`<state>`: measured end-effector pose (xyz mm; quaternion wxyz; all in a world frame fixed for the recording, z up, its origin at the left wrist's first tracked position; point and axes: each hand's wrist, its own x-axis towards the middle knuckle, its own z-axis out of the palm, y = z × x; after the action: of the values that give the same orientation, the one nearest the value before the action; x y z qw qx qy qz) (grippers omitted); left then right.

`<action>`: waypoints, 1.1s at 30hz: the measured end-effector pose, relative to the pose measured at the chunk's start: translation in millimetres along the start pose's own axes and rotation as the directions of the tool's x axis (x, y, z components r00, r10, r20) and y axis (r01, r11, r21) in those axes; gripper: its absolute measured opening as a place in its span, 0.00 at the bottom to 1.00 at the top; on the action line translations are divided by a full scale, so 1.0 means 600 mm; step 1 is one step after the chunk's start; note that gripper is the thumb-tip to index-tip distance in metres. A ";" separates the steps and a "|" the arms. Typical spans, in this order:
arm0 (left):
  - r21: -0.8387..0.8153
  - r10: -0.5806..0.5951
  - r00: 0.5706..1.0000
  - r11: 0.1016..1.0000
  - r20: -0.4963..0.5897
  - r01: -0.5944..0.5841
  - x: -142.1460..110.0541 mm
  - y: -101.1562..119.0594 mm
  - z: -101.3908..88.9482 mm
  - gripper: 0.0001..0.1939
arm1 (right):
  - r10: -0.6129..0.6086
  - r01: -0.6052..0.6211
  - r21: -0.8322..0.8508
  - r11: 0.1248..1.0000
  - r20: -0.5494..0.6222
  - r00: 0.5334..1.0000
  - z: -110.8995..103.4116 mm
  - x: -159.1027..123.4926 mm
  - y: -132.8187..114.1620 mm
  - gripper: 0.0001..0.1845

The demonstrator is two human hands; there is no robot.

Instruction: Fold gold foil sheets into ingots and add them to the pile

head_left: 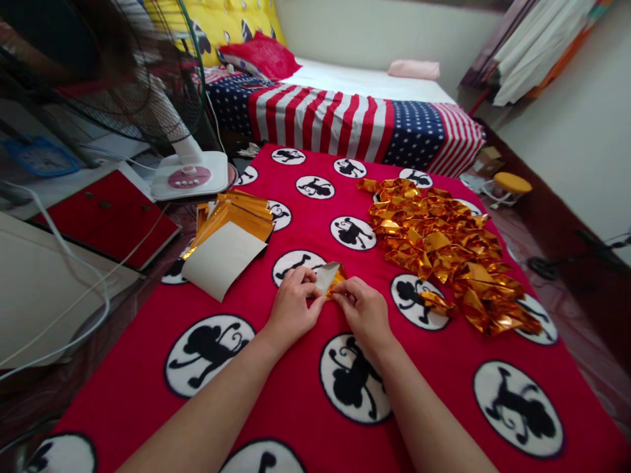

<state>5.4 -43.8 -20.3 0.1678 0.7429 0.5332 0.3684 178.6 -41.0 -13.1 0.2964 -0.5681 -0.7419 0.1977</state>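
A partly folded sheet of gold foil paper (326, 276), grey-white on its inner side, is held between both hands just above the red cloth. My left hand (298, 297) pinches its left and lower edge, fingers curled. On the other side my right hand (362, 303) grips the gold corner between thumb and fingers. To the left lies a stack of gold paper sheets (236, 213), with a pale sheet (223, 261) face up on top. Off to the right spreads a heap of folded gold foil pieces (438, 230), and one small piece (434, 302) lies at its near edge.
The table is covered by a red cloth (276, 407) with monkey prints. A fan (190, 174) stands at the left beside a red box (108, 217). Behind is a bed with a striped, starred cover (335, 121); a yellow stool (513, 182) stands at the right.
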 end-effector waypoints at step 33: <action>0.040 -0.074 0.997 0.996 0.011 0.073 0.004 0.010 0.004 0.07 | 0.241 -0.244 -0.045 0.969 -0.061 0.968 0.007 0.010 -0.016 0.05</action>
<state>11.7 -43.5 -17.0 0.1698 0.7283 0.5663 0.3464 168.0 -37.6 -8.9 0.2754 -0.6675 -0.6631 0.1972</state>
